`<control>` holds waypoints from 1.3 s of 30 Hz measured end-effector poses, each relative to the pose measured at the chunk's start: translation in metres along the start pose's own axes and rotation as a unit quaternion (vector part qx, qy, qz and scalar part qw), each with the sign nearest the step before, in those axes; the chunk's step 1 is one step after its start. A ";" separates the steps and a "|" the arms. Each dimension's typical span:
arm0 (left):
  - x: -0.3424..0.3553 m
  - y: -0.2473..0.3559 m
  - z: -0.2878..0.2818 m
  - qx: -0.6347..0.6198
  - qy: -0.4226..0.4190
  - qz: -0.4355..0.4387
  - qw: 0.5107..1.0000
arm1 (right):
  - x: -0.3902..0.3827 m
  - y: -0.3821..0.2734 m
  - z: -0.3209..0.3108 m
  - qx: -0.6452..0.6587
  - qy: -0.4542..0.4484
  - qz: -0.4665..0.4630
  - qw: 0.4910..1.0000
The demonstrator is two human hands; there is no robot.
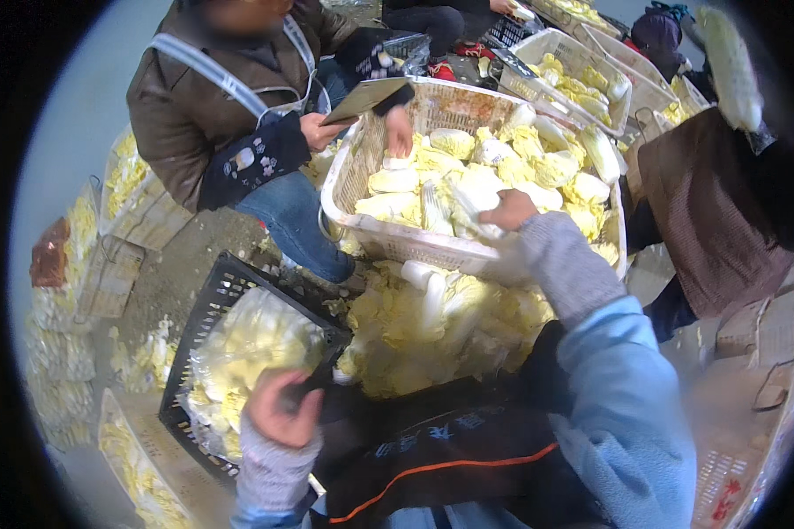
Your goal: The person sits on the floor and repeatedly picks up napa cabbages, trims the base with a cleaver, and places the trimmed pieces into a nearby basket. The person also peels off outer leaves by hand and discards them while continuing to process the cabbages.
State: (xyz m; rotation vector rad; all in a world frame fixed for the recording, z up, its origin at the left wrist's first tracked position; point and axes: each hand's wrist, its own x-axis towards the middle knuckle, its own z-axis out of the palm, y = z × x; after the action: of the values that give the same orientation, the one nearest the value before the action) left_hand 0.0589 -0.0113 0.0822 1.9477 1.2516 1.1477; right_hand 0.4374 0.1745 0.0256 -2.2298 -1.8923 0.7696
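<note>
My right hand (510,210) reaches into a large white plastic basket (340,181) heaped with trimmed napa cabbages. Its fingers close on the end of a pale napa cabbage (468,198), partly smeared by motion. Low on the left, my left hand (282,410) hovers beside a black crate (205,322), thumb and fingers apart. The dark patch between them shows no clear object. A clear plastic bag (260,326) with yellow leaves lines that crate. Between me and the basket lies a pile of loose yellow cabbage leaves (423,339).
Across the basket, a co-worker (181,115) holds a broad flat blade (366,99), with the other hand on a cabbage. At right, another person's brown-clad body (706,207) stands near a raised cabbage (732,70). More leaf-filled baskets (154,207) line the left side.
</note>
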 end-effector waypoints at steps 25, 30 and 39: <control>-0.028 -0.008 0.087 -0.566 -0.180 -0.356 0.722 | -0.176 0.087 0.146 -0.192 -0.405 -0.099 0.889; -0.009 0.010 0.043 -0.449 -0.287 -0.307 0.788 | -0.257 0.094 0.034 0.386 -0.303 0.034 0.871; -0.004 0.059 0.067 -0.524 -0.285 -0.225 0.770 | -0.276 0.025 0.051 0.228 0.101 -0.172 0.953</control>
State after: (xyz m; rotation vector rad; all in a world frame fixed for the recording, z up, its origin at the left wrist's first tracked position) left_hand 0.1425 -0.0401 0.0956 0.9168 0.4679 0.6483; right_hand 0.4124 -0.1044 0.0546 -1.5861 -1.7197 0.7852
